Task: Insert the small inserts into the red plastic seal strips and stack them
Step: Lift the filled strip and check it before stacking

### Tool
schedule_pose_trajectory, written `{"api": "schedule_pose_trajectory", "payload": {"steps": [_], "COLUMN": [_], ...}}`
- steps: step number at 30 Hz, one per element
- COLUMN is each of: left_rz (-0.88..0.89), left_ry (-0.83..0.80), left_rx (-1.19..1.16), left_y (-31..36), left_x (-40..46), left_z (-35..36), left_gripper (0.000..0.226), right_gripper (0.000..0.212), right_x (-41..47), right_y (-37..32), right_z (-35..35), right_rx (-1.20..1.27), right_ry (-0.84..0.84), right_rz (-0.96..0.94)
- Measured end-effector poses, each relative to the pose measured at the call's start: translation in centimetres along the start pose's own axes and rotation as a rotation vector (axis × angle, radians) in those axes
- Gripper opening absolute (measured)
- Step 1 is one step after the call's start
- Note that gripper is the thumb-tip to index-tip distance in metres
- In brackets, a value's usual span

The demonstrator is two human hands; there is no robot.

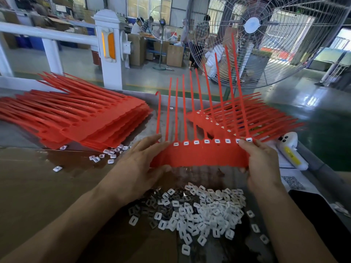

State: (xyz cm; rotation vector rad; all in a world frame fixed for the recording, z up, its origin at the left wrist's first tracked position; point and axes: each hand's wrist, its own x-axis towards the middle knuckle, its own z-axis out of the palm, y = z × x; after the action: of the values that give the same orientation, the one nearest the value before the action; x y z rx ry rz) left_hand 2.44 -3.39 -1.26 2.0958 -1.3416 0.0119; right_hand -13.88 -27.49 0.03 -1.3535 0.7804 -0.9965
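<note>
I take the seal strip sheet (199, 154) as my landmark: a red band with ten thin tails standing up from it, lifted off the bench. My left hand (138, 166) grips the sheet's left end, thumb under the lower edge and fingers lying over the top near the two leftmost tails. My right hand (260, 160) pinches the right end, thumb tip pressed by the last white insert (249, 139).

Eight inserts show seated along the sheet's upper edge; the two sockets under my left fingers are hidden, so I cannot tell whether they are filled. I judge the step to be checking and carrying the sheet to the finished stack (243, 118), which lies just beyond and right of the sheet, inserts showing.

To do it well I would keep both ends level — the band is floppy and will sag mid-span — and lay it down with tails fanned the same way as those below. The loose insert pile (199, 211) sits just nearer me than the sheet; the unfilled stack (91, 120) lies well to its left.
</note>
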Motion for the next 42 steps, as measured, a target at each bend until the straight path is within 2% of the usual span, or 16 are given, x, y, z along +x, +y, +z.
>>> {"api": "schedule_pose_trajectory", "payload": {"steps": [9, 12, 19, 22, 24, 26, 31, 34, 36, 39, 42], "left_rz": [0.043, 0.047, 0.059, 0.052, 0.045, 0.042, 0.048, 0.030, -0.065, -0.230, -0.278], "left_ry": [0.007, 0.006, 0.012, 0.012, 0.003, -0.004, 0.005, 0.017, 0.027, 0.013, 0.081], "left_rx": [0.002, -0.011, -0.008, -0.014, -0.011, -0.005, -0.027, -0.079, -0.195, -0.566, -0.613], "left_y": [-0.1, -0.4, -0.4, -0.3, -0.3, -0.4, -0.6, -0.8, -0.5, 0.2, 0.6], "left_x": [-0.3, -0.4, -0.3, -0.3, -0.3, -0.3, -0.3, -0.3, -0.2, -0.1, 0.1], "left_z": [0.2, 0.4, 0.6, 0.5, 0.5, 0.5, 0.5, 0.7, 0.7, 0.4, 0.3], "left_gripper": [0.059, 0.055, 0.044, 0.042, 0.041, 0.041, 0.041, 0.043, 0.044, 0.048, 0.049], "right_gripper": [0.006, 0.011, 0.037, 0.033, 0.026, 0.028, 0.019, 0.023, 0.024, 0.023, 0.023], "right_x": [1.7, 2.4, 2.9, 2.8, 2.8, 3.0, 3.1, 3.1, 3.0, 2.5, 1.8], "right_y": [0.7, 0.9, 1.2, 0.9, 0.9, 1.1, 1.3, 1.4, 1.5, 1.6, 1.6], "right_z": [-0.9, -0.8, -0.5, 0.1, 0.2, 0.0, -0.5, -0.5, -0.3, 0.0, 0.6], "right_rx": [0.061, 0.123, 0.297, 0.384, 0.374, 0.335, 0.247, 0.181, 0.132, 0.046, 0.021], "right_ry": [0.205, 0.290, 0.288, 0.310, 0.339, 0.347, 0.305, 0.231, 0.160, 0.066, -0.007], "right_rz": [0.057, 0.068, 0.115, 0.031, -0.020, -0.025, 0.072, 0.105, 0.127, 0.143, 0.175]}}
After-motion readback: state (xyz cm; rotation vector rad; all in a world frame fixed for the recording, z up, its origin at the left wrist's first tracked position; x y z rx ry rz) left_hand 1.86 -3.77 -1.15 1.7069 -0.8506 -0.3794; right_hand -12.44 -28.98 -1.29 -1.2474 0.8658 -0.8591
